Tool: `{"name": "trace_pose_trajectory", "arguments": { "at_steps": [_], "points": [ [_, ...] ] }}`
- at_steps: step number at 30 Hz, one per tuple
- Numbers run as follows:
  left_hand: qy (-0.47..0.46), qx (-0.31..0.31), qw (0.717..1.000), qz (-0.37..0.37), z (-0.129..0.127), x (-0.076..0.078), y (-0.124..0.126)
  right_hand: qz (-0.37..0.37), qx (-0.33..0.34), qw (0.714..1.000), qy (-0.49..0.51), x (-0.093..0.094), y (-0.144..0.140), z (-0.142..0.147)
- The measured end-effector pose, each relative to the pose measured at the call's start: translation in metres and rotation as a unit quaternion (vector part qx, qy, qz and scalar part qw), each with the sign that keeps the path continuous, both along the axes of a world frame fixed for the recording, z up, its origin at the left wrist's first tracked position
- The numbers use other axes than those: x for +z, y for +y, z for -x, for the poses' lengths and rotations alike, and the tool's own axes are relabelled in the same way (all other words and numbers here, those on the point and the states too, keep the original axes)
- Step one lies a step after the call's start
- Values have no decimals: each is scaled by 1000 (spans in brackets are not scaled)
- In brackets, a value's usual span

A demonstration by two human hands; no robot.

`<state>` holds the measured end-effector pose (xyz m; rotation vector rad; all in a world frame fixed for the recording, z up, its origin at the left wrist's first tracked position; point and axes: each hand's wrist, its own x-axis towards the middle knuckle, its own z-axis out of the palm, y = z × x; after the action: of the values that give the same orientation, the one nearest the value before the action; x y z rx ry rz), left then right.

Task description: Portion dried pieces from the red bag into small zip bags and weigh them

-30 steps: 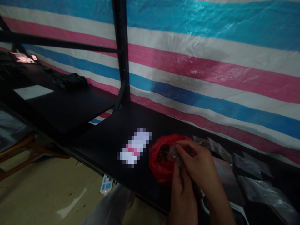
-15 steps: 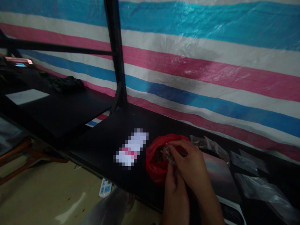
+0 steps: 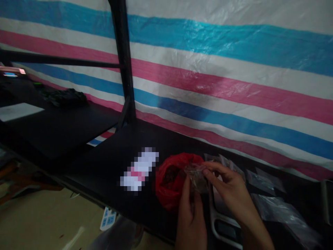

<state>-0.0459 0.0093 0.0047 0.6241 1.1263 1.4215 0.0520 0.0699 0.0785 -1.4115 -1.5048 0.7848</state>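
Both of my hands hold a small clear plastic bag (image 3: 196, 177) just above a black table (image 3: 109, 163). My left hand (image 3: 191, 211) grips the bag from below, its fingers pointing up. From the right, my right hand (image 3: 230, 189) pinches the bag's top edge with thumb and forefinger. An open red plastic bag (image 3: 170, 180) with dark contents lies right beside them on the left. What the small clear bag holds cannot be made out.
A blurred white and pink object (image 3: 139, 169) lies left of the red bag. Several clear bags (image 3: 273, 194) lie on the table at right, and a scale-like device (image 3: 223, 222) sits under my right hand. A black post (image 3: 122, 62) rises at the back; a striped tarp (image 3: 221, 76) forms the wall.
My right hand has drawn back to the right, off the red bag, still pinching the clear bag. The device under it has come into view. The camera view has shifted.
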Motion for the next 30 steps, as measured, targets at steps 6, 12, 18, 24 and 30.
{"name": "trace_pose_trajectory", "arguments": {
  "at_steps": [6,12,18,24,30],
  "points": [
    [90,4,995,-39,-3,11,-1,1,19,1000,6,3,-15,-32],
    [246,-56,959,-133,-14,17,-5,41,10,999,-31,10,-37,-71],
    [388,-102,891,-214,-32,2,-5,42,-55,997,-25,17,-54,-98],
    [412,-117,880,-208,-42,-3,-3,38,-92,995,-4,17,-55,-113],
    [348,-128,918,-139,-50,3,10,104,-144,984,-23,-17,-40,-124]
  ]
}}
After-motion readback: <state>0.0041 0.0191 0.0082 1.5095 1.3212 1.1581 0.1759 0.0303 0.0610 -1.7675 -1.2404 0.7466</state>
